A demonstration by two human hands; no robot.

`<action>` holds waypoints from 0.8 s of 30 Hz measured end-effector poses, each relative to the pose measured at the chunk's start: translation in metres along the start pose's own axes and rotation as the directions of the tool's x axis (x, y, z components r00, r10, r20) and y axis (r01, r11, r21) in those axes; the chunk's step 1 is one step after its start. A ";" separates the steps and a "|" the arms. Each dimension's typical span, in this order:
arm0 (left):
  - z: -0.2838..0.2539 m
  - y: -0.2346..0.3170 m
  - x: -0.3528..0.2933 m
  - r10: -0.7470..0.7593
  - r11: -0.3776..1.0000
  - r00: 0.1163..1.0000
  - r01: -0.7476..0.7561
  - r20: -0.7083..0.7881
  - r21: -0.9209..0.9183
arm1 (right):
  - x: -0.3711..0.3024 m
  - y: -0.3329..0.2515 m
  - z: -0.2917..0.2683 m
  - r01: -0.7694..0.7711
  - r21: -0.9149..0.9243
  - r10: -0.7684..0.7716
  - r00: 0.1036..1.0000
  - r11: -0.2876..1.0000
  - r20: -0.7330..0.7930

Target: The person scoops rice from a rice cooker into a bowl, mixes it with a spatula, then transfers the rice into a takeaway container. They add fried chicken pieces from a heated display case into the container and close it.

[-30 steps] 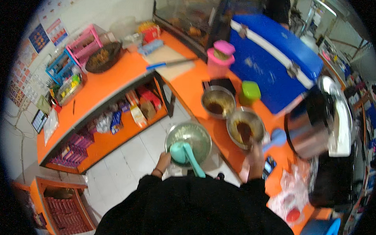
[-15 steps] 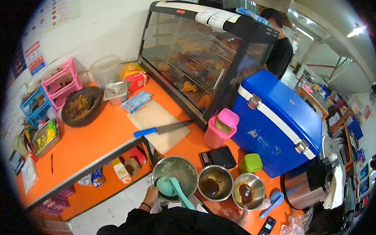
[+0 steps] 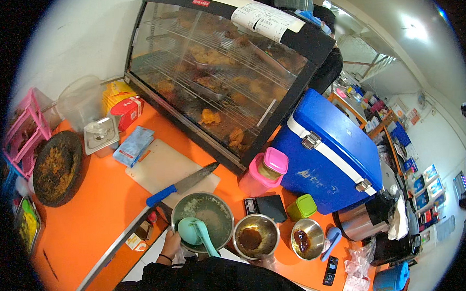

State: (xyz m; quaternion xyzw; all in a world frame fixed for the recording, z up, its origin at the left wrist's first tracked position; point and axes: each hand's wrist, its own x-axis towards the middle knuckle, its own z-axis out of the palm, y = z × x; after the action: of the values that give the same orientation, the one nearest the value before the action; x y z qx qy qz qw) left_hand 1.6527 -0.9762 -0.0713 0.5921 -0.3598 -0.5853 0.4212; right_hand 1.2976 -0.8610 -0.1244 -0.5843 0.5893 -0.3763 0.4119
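1. Left hand [image 3: 170, 243] at the near rim of a steel mixing bowl [image 3: 202, 222]; grip cannot be made out, fingers mostly hidden.
2. Bowl sits at the front edge of the orange bench [image 3: 95, 212]. It holds a pale, wet mix with a teal ladle [image 3: 197, 233] resting in it.
3. Right hand [image 3: 263, 262] barely visible under the second bowl [image 3: 255, 236] of dark brown sauce; state cannot be told.
4. Third bowl [image 3: 307, 238] also holds dark sauce.
5. Judgement: sauces look unmixed with the pale batch; combining appears still to do.
6. Knife [image 3: 182, 186] lies idle on the cutting board [image 3: 162, 168].

Head-worn fisheye — steeply down, counter [image 3: 100, 202] close
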 end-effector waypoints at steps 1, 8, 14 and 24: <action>-0.001 0.005 0.004 -0.005 0.998 1.000 0.006 0.012 -0.063 | 0.003 -0.002 0.005 -0.064 0.028 0.065 0.998 0.998 -0.008; -0.040 0.027 0.022 0.188 0.975 0.978 -0.174 -0.092 0.135 | 0.072 -0.089 0.044 -0.269 0.552 0.325 0.946 0.789 -0.004; -0.071 0.018 0.036 -0.012 0.999 0.967 0.021 -0.253 0.030 | 0.063 -0.094 0.031 -0.208 0.922 0.583 0.812 0.325 -0.022; -0.074 0.016 0.036 -0.029 0.997 0.970 0.010 -0.239 -0.082 | -0.012 -0.020 -0.078 0.318 0.711 0.570 0.434 0.627 -0.697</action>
State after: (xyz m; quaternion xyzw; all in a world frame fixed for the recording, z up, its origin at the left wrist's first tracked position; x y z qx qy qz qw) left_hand 1.7291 -1.0094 -0.0738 0.6446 -0.2765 -0.5274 0.4795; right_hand 1.2324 -0.8531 -0.0755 -0.0060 0.5396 -0.7967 0.2724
